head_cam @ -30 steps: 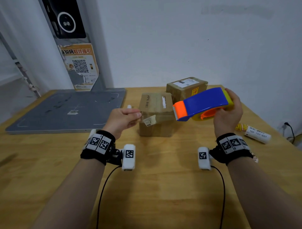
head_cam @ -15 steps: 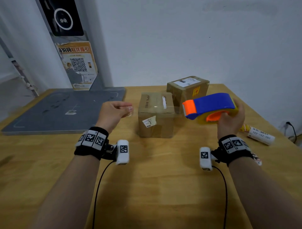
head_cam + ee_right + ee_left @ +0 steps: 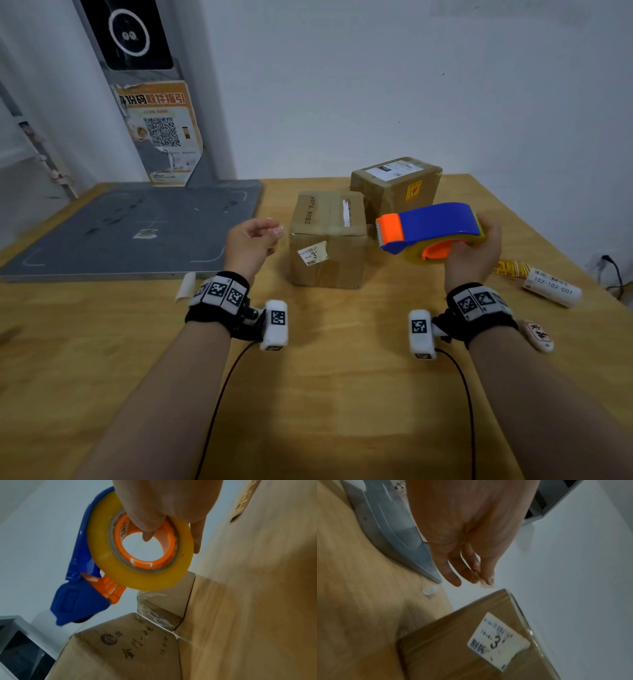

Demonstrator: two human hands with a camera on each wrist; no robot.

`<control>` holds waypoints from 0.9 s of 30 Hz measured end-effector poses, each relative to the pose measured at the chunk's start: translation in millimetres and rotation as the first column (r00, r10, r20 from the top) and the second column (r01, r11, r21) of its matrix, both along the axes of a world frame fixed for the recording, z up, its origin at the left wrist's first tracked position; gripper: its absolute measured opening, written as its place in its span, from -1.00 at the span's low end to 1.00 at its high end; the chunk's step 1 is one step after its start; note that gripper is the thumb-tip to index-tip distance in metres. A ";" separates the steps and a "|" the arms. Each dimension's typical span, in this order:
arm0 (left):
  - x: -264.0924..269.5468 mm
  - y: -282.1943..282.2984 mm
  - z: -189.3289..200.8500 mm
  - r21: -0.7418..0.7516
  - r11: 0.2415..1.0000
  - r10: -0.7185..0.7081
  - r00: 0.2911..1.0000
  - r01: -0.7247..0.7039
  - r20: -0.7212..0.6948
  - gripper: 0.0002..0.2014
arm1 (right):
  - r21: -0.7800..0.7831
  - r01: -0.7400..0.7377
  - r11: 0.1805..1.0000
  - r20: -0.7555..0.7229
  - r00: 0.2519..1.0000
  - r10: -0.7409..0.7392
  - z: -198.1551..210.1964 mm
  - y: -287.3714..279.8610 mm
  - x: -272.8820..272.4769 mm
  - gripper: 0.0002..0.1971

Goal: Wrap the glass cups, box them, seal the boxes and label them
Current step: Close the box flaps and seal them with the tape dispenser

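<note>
The near box (image 3: 327, 240) sits mid-table (image 3: 325, 394), taped across its top, a second box (image 3: 397, 186) touching it at 1 o'clock. With glass presumably inside, I judge it stiff but fragile, best taken by its two side walls, never squeezed at the flaps. The right hand (image 3: 474, 251) curls round the dispenser (image 3: 431, 228) at 3 o'clock of the box, thumb hooked through the roll's orange core (light, slick plastic). The left hand (image 3: 251, 241), at 9 o'clock, is nearly closed, fingertips (image 3: 489, 579) pinching a small scrap of tape (image 3: 485, 586), clear of the box.
</note>
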State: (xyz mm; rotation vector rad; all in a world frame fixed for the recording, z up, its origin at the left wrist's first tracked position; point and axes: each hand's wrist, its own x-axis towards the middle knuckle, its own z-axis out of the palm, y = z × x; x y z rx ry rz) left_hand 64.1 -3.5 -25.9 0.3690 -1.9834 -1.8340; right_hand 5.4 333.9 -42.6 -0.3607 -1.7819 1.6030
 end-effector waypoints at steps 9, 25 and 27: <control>-9.5 20.2 -19.1 -0.104 0.994 0.055 0.991 -0.042 0.122 -0.62 | 0.071 -0.014 0.997 0.088 0.996 0.007 -4.7 -11.5 0.5 -0.62; 9.7 47.3 26.5 -0.479 0.873 0.082 0.996 -0.092 -0.042 -0.84 | 0.158 -0.291 0.943 0.227 0.941 0.252 3.0 -21.9 15.5 -0.54; 12.3 62.6 23.0 -0.587 0.810 0.019 0.999 0.008 0.040 -0.79 | 0.167 -0.348 0.923 0.233 0.923 0.306 3.4 -24.0 16.5 -0.56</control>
